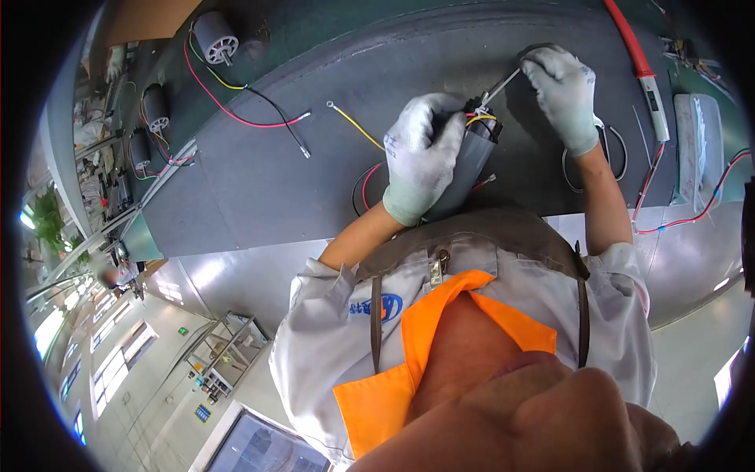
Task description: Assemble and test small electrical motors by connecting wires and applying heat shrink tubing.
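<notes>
My left hand [425, 153], in a whitish work glove, is closed around a grey cylindrical motor [472, 161] that leans against my apron. Short yellow and red wires [482, 119] bunch at the motor's upper end, beside my left fingertips. From that end a slim, pale, shiny strip [502, 86] runs up to my right hand [562, 90], gloved too, whose fingers are pinched on it. I cannot tell whether the strip is a tie or a metal tool. Below my right wrist lie scissors [602, 134], their loop handles partly hidden by the wrist.
A motor [214, 36] with red, yellow and black leads lies at the far left of the dark mat [275, 189]; more motors [156, 108] stand beyond. At right are a red-and-white pen-shaped tool [653, 102] with a red cable and a clear plastic tray [700, 149] of pale strips.
</notes>
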`<state>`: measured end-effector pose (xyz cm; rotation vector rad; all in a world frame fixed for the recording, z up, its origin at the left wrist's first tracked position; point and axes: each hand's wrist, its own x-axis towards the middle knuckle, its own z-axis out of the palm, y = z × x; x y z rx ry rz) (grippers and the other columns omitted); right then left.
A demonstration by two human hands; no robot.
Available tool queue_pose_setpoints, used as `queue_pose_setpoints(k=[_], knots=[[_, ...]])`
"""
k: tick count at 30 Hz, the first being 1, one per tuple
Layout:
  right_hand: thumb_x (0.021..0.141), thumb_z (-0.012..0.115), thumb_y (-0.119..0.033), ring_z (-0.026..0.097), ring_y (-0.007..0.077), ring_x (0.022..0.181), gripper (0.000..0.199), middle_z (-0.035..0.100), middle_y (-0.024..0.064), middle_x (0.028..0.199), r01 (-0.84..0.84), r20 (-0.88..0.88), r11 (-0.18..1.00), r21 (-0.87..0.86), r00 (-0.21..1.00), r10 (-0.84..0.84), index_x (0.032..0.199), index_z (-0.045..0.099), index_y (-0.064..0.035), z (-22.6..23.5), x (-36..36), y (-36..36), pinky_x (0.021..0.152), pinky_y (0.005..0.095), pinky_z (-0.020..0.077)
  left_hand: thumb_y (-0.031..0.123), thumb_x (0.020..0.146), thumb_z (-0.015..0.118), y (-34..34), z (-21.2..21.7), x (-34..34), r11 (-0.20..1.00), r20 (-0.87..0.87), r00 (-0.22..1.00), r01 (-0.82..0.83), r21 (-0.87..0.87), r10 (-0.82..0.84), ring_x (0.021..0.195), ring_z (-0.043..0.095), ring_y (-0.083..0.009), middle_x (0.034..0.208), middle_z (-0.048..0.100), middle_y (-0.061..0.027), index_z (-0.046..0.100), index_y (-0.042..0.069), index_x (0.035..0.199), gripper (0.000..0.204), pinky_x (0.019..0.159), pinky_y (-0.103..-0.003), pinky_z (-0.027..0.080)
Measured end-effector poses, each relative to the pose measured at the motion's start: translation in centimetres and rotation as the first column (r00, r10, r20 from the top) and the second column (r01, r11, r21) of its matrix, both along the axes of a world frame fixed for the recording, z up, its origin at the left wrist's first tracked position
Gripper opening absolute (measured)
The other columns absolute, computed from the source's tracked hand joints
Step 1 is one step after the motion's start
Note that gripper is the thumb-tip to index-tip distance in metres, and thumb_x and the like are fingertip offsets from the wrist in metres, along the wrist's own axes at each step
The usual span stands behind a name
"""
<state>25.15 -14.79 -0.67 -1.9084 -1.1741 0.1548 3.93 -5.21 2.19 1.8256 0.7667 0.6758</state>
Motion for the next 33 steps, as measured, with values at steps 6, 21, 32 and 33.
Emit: queue_pose_setpoints(k=[6,21,32,33], knots=[[0.089,0.067,-0.013,0.069,0.0253,0.075,0.016,0.068,0.0145,0.086,0.003,0.019,1.0,-0.006,1.0,-0.003,0.096,0.07,0.0015,-0.6,0.2,1.1,0.066,0.0353,0.0536,0.004,0.083,0.07,0.0,0.4,0.7,0.904,-0.068,0.988,0.156,0.397,-0.141,0.07,0.066,-0.0322,0.084,0.068,-0.0147,0.065,0.005,0.091,0.01,0.061,-0.039,0.052],[0.09,0.07,-0.018,0.046,0.0064,0.049,0.019,0.056,-0.0006,0.064,-0.132,-0.957,0.974,0.187,0.197,0.21,0.093,0.07,0.001,4.8,-4.0,-2.1,0.045,0.0227,0.0347,0.017,0.077,0.061,4.3,2.0,-0.5,0.12,-0.672,0.637,0.753,0.647,-0.378,0.051,0.062,-0.0191,0.061,0.058,-0.0031,0.062,0.003,0.103,0.029,0.045,-0.036,0.048],[0.092,0.066,-0.028,0.068,0.0307,0.089,0.032,0.069,0.0153,0.096,0.126,0.061,0.985,0.12,0.989,-0.134,0.112,0.067,-0.0024,2.3,-2.0,-3.8,0.082,0.0414,0.0543,0.041,0.091,0.064,2.5,3.8,-0.4,0.324,-0.703,0.692,0.71,0.625,-0.161,0.061,0.065,-0.0255,0.073,0.061,-0.0077,0.061,0.006,0.106,0.038,0.053,-0.038,0.052],[0.09,0.068,-0.026,0.065,0.0358,0.098,0.034,0.069,0.0182,0.104,0.308,0.197,0.949,-0.068,0.937,-0.29,0.118,0.065,-0.0059,2.6,-2.2,-6.7,0.086,0.0436,0.0528,0.045,0.092,0.064,3.1,4.0,-0.5,0.327,-0.708,0.693,0.706,0.628,-0.137,0.064,0.065,-0.0253,0.075,0.061,-0.0081,0.061,0.008,0.105,0.039,0.054,-0.038,0.052]])
